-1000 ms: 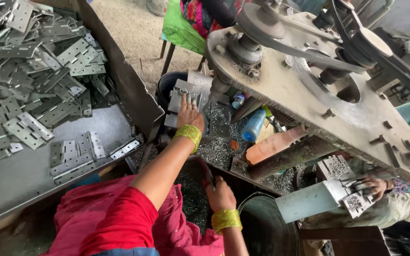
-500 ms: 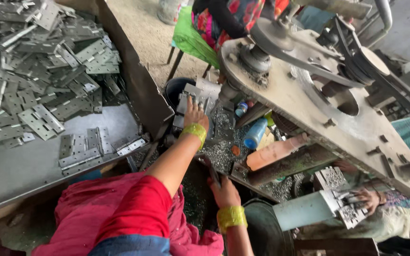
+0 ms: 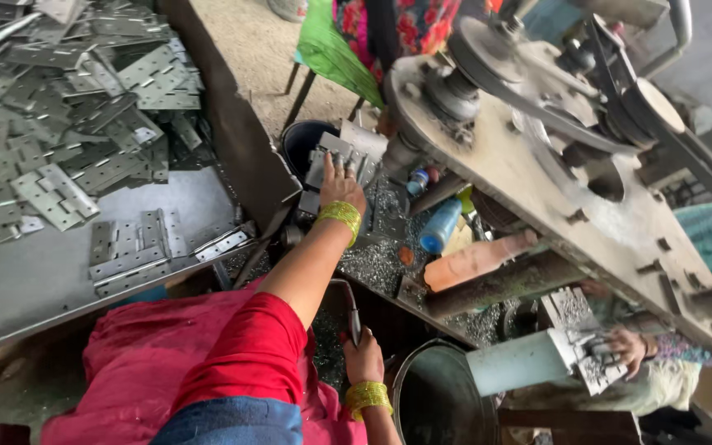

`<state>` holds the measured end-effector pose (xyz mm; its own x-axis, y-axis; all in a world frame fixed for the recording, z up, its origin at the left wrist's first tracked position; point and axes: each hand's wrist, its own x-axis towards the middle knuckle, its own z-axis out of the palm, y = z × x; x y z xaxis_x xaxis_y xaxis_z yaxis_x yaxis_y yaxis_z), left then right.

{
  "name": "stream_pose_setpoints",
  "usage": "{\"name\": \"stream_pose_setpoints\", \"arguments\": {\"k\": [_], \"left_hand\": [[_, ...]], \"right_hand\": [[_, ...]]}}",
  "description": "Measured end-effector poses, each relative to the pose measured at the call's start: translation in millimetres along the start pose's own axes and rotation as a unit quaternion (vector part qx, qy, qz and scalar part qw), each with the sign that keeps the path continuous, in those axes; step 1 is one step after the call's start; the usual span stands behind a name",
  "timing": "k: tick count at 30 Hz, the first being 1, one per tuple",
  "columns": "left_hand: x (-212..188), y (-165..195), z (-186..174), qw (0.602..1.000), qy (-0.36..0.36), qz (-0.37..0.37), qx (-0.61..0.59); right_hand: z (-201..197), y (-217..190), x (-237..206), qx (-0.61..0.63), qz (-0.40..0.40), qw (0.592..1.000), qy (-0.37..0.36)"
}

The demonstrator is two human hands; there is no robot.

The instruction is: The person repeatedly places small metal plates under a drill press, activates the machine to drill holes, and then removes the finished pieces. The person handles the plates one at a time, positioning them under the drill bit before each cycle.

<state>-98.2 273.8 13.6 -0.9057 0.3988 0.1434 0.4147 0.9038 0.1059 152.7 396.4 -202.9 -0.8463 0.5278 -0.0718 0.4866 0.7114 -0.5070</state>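
Head view: left hand [image 3: 342,186] flat, fingers spread on hinge plates [image 3: 329,161]; right hand [image 3: 362,356] below clamps a lever handle [image 3: 353,309].

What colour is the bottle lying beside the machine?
Blue, seen in the head view: the bottle lies just right of the left hand.

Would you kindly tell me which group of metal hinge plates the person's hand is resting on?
The left hand rests on the small stack of hinge plates beside the black bucket, not the big heap on the tray.
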Motion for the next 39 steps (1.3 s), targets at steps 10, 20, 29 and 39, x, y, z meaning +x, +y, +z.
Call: {"name": "stream_pose_setpoints", "arguments": {"k": [10,20,29,39], "left_hand": [[-167.5,-123.2,78.5,0.923,0.232,0.212,-0.221],[-239.2,-289.7,146.8,0.974,0.066,-0.209,-0.049],[-232.6,-271.4,139.5,0.967,0.065,-0.234,-0.073],[-220.9,-289.4,135.5,0.973,0.02,-0.215,-0.075]], "right_hand": [[-63.6,-31.2,-0.9,-0.113,-0.054,0.991,0.043],[-133.1,-161.4,29.4,-0.034,-0.204,0.914,0.349],[-126.7,-141.2,3.7,0.02,-0.282,0.877,0.389],[-130.7,-144.7,-3.1,0.047,-0.292,0.876,0.38]]}}
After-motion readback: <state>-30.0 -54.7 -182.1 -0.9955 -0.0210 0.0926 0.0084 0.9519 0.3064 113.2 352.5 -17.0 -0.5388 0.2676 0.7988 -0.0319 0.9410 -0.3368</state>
